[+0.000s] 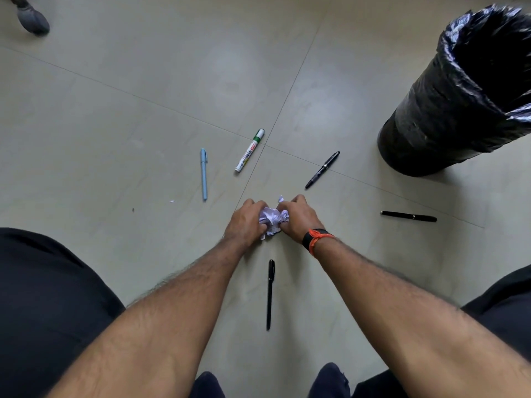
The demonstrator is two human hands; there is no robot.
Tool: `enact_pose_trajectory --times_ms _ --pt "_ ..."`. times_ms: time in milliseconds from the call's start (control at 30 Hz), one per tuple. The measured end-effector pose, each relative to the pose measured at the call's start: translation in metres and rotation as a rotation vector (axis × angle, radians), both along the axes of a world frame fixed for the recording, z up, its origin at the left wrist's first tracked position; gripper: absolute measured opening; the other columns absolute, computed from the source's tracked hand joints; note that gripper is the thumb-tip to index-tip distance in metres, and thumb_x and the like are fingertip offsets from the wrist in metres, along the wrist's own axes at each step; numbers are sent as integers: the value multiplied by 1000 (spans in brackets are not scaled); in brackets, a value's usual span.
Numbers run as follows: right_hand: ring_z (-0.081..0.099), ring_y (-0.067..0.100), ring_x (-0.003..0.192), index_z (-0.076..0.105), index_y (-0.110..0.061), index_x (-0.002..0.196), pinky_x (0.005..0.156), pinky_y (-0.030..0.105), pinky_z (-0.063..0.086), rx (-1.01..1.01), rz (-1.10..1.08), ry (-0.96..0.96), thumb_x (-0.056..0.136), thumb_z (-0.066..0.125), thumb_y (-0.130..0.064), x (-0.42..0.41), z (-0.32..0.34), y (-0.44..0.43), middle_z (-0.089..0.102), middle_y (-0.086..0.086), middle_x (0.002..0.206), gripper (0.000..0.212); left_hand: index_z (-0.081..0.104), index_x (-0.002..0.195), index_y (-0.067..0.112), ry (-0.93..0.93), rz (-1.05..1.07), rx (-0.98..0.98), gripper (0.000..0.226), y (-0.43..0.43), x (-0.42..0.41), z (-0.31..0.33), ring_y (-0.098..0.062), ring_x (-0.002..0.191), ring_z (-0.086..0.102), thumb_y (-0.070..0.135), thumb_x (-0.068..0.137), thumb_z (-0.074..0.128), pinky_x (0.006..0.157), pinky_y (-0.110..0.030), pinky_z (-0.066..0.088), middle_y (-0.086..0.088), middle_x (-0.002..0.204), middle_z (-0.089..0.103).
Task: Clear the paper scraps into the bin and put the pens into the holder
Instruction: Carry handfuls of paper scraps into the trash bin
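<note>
- Single head view, wide-angle, looks steeply down at the floor.
- Close above both forearms; bin sits at the upper-right edge.

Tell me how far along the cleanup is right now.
Nothing visibly finished. In hand: both hands, left hand and right hand, grip a crumpled paper wad on the floor. Left: wad to bin, a tiny scrap, five pens including a marker. No holder in view.
</note>
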State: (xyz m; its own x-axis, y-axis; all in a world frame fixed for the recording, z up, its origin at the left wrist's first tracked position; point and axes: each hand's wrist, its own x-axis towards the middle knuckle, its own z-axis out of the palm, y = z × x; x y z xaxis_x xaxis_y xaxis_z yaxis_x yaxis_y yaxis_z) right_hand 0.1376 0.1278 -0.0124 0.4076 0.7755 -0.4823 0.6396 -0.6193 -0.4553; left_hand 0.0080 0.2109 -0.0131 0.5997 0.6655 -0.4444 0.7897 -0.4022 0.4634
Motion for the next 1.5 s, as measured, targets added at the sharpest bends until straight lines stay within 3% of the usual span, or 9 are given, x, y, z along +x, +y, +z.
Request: enact_pose_trajectory --times_ms 100,233,533,767,933,1100,1300,1400,1500 --pt "61 30 101 69 -23 110 83 30 46 8 -5 -17 85 67 -21 2 5 0 58 9 114 26 63 113 21 3 1 12 32 0 2 3 -26 97 60 18 81 65 74 -27 41 -5 103 57" --pt "65 30 89 75 -13 86 69 29 49 21 -111 49 73 65 -7 8 22 -3 72 11 90 18 66 113 21 4 -24 49 29 5 5 14 -26 101 60 18 84 65 77 -28 42 -6 108 61" --pt "65 15 59 76 -13 67 71 36 62 38 -118 237 64 64 -7 61 82 8 73 8 67 13 70 105 23 -58 -12 72 26 43 10 80 -22 99 61 19 78 69 73 -23 39 -2 105 67" --pt "66 14 64 74 -9 71 70 25 59 210 -205 283 74 71 1 142 193 11 70 10 71 11 72 94 26 -261 -33 43 24 71 63 157 -17 86 61 21 72 74 67 -24 41 3 87 67" --pt "64 7 50 69 2 77 54 16 52 473 -447 273 79 68 11 189 252 -14 67 9 63 9 74 93 24 -397 -71 27 24 75 126 204 -15 78 62 18 69 76 62 -19 45 2 84 69" --pt "66 18 64 72 -8 69 68 30 61 637 -803 142 73 74 6 253 268 -51 67 9 70 15 70 99 1 -605 32 -298 35 62 208 234 -24 70 67 5 66 81 69 -37 62 -17 94 65" --pt "71 26 70 64 -9 62 72 38 61 669 -1161 211 68 75 12 284 255 -80 68 12 71 24 62 107 -7 -619 77 -513 39 23 307 260 -25 77 70 0 74 81 56 -21 59 -19 102 67" --pt "66 19 62 63 -9 71 71 36 61 708 -1230 261 70 76 11 286 254 -84 64 9 71 24 54 124 -1 -607 124 -497 58 8 342 264 -25 86 71 12 75 82 69 -31 62 -14 111 65" --pt "69 20 64 66 -6 93 74 37 62 756 -1244 268 68 79 9 289 254 -83 65 9 76 31 56 122 2 -625 113 -489 50 -5 356 271 -19 94 64 22 81 78 75 -31 61 -10 113 60"
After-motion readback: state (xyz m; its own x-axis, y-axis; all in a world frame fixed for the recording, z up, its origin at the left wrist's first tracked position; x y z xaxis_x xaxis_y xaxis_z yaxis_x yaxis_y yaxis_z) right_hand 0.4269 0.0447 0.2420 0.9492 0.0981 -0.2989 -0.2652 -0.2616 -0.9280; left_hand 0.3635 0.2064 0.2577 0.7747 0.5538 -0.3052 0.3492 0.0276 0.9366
